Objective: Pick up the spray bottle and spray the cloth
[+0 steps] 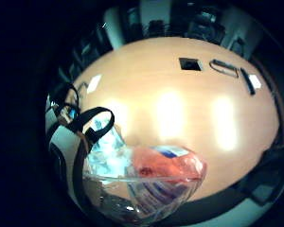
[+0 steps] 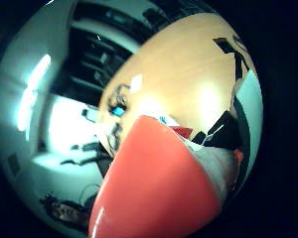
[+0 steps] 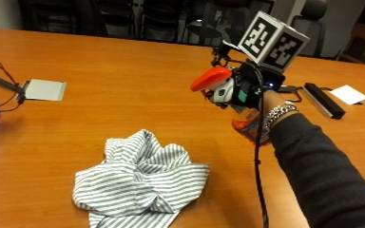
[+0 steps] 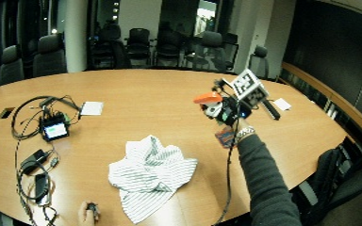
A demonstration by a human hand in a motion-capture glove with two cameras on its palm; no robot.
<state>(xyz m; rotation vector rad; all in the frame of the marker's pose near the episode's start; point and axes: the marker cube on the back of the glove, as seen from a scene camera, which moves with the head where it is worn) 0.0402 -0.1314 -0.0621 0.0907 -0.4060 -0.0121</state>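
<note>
The gloved right hand (image 3: 249,90) has its fingers curled round the spray bottle (image 3: 230,95), holding it up off the table (image 3: 138,76) with its orange head toward the crumpled striped cloth (image 3: 141,180) lying below and beside it.
</note>
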